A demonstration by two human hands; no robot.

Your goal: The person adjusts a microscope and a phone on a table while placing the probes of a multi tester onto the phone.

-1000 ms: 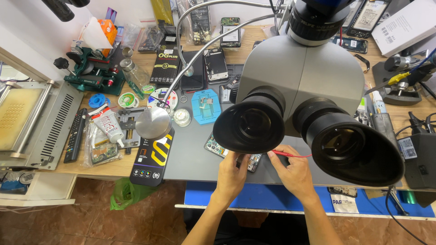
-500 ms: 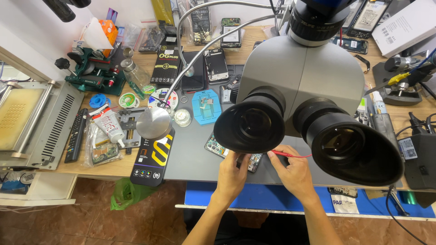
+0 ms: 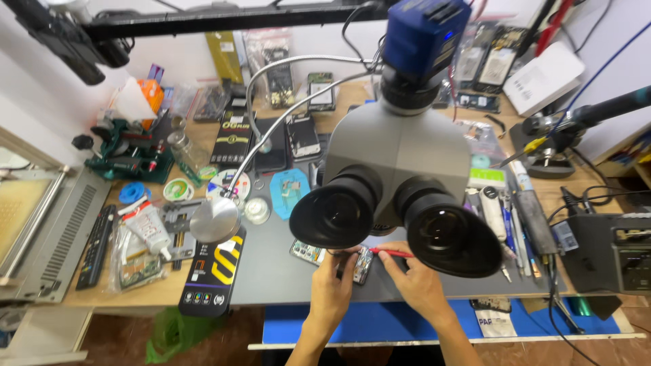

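A grey stereo microscope with two black eyepieces hangs over the grey work mat. Under it lies an opened phone with its circuit parts showing, partly hidden by the eyepieces. My left hand rests on the phone's near left edge and holds it steady. My right hand grips a thin red tool whose tip points left over the phone.
A round lamp head on a flexible arm sits left of the mat. Tubes, tape rolls, boxes and phone parts crowd the left bench. Tweezers and pens lie right of the microscope. A black box unit stands far right.
Both hands stay at the phone under the microscope. The red tool's tip has shifted only slightly; the view has barely moved.
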